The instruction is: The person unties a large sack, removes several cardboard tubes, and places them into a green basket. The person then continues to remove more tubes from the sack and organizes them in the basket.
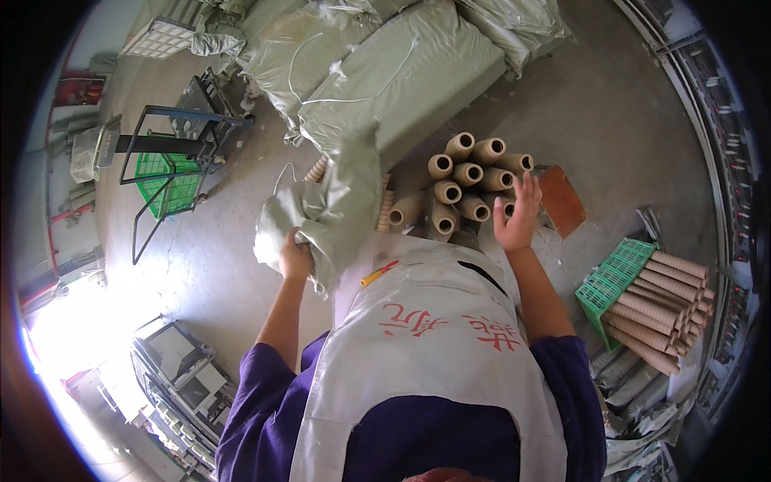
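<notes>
My left hand is closed on the edge of a crumpled grey-green woven sack, which hangs loosely out in front of me. Part of a ribbed tube shows behind the sack. My right hand is raised with its fingers stretched out and holds nothing. Just beyond it stands a bunch of brown cardboard cones, upright with their hollow ends toward me. The hand overlaps the cones at the right side of the bunch; whether it touches them I cannot tell. A yellow-handled tool sits at my apron.
Large stuffed sacks lie piled ahead. A reddish-brown board is right of the cones. At the right, a green crate holds ribbed tubes. A trolley frame with a green basket stands left, and machinery lines the right edge.
</notes>
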`<state>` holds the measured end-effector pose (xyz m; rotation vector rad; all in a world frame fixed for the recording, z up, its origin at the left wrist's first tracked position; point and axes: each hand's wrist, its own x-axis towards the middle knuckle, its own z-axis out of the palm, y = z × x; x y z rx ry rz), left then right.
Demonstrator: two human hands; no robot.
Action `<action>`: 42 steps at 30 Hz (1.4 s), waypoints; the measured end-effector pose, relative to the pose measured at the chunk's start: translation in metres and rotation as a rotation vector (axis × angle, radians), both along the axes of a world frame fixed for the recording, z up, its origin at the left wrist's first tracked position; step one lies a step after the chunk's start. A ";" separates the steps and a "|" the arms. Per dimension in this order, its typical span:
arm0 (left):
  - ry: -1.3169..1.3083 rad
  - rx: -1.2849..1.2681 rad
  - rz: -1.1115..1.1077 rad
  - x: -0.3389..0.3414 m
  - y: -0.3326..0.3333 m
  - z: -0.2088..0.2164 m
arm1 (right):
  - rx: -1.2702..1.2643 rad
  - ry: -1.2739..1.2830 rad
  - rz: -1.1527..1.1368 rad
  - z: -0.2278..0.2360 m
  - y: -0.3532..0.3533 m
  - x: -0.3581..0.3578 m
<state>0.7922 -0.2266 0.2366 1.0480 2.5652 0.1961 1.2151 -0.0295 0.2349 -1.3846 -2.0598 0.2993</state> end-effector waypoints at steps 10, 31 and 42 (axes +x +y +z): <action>0.170 -0.159 0.434 -0.051 -0.062 -0.042 | -0.143 -0.028 0.201 0.020 -0.036 -0.018; 0.553 0.421 1.425 0.197 -0.355 0.023 | -0.104 0.041 0.961 0.041 -0.074 -0.003; 0.486 0.742 1.545 0.228 -0.451 0.039 | -0.129 -0.006 1.204 0.028 -0.195 -0.058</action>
